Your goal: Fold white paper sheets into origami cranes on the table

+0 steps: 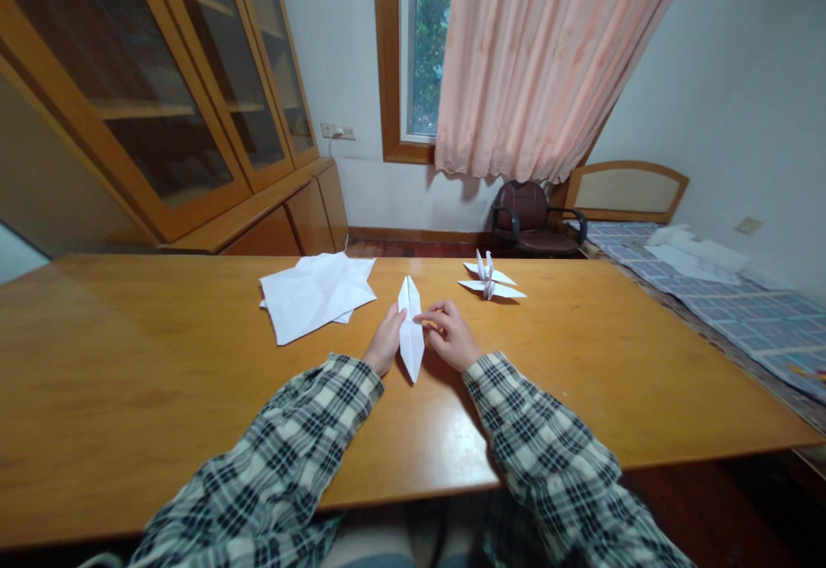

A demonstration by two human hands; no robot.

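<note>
A white folded paper (411, 348), long and narrow with pointed ends, is held just above the wooden table (555, 379). My left hand (385, 341) grips its left edge, thumb on top and the other fingers hidden behind it. On the right side, my right hand (453, 336) touches the paper's middle with an outstretched fingertip; its thumb is apart from that finger and the remaining fingers are bent. To the right stand white paper cranes (489, 280) with spread wings, close together. Left of my hands lies a loose pile of creased white paper sheets (316, 293).
A glass-doored wooden cabinet (194, 103) stands along the left wall. Beyond the table are a brown armchair (526, 215) and a pink curtain (529, 60) by the window. At the right is a bed (723, 284) with a checked cover.
</note>
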